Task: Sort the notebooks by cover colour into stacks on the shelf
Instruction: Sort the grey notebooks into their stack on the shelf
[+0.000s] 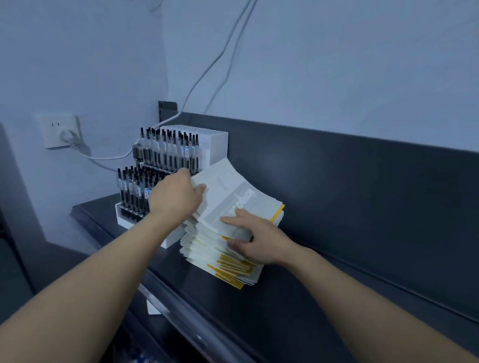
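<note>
A fanned stack of white notebooks with yellow spine strips (226,262) lies on the dark shelf (310,303). The top notebooks (228,193) are bent upward at their far left edge. My left hand (176,195) holds that raised edge, its thumb on the cover. My right hand (257,239) lies on the near right part of the stack, the index finger stretched flat on the top cover and the other fingers curled over the stack's edge.
A white tiered rack of black pens (159,169) stands just left of the stack, against the wall. A wall socket with a white plug (61,132) and cables are behind it. The shelf's dark back panel (373,187) rises at the right.
</note>
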The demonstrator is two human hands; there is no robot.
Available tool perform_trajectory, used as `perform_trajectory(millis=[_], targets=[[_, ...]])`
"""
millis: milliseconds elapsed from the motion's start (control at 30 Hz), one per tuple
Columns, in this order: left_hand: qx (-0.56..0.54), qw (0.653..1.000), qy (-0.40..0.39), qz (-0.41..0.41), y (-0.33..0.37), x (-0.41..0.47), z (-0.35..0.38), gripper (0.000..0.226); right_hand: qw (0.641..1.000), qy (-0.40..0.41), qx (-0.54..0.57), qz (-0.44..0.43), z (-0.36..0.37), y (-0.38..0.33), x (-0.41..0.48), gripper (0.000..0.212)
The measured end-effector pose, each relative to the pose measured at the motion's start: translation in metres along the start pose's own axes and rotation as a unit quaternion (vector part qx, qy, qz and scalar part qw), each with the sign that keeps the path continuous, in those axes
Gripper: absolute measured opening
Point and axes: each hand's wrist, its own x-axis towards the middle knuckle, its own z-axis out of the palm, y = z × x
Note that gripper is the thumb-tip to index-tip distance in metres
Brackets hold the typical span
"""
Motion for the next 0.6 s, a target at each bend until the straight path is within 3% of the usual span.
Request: perform_trajectory(millis=[67, 167, 233, 367, 600], targets=[[-0.012, 1.0, -0.025, -0.01, -0.003, 0.001, 0.0, 0.033, 1.0, 0.016, 0.006, 0.006, 0.004, 0.002, 0.001, 0.06], [-0.019, 0.999, -0.042, -0.018, 0.0, -0.004, 0.002, 0.03, 0.989, 0.081, -0.066, 0.103, 0.011, 0.004, 0.004, 0.085], [-0.023, 0.999, -0.041, -0.013, 0.004, -0.008, 0.002, 0.034, 0.981, 0.094, -0.096, 0.136, 0.011, 0.005, 0.006, 0.086], [-0.005, 0.999, -0.052, -0.003, 0.007, -0.011, 0.004, 0.044, 0.99, 0.067, -0.089, 0.083, 0.006, 0.008, 0.007, 0.081], [-0.039, 0.998, -0.014, -0.045, -0.001, -0.017, -0.002, 0.028, 0.999, 0.044, -0.004, -0.009, 0.005, 0.011, 0.007, 0.058]])
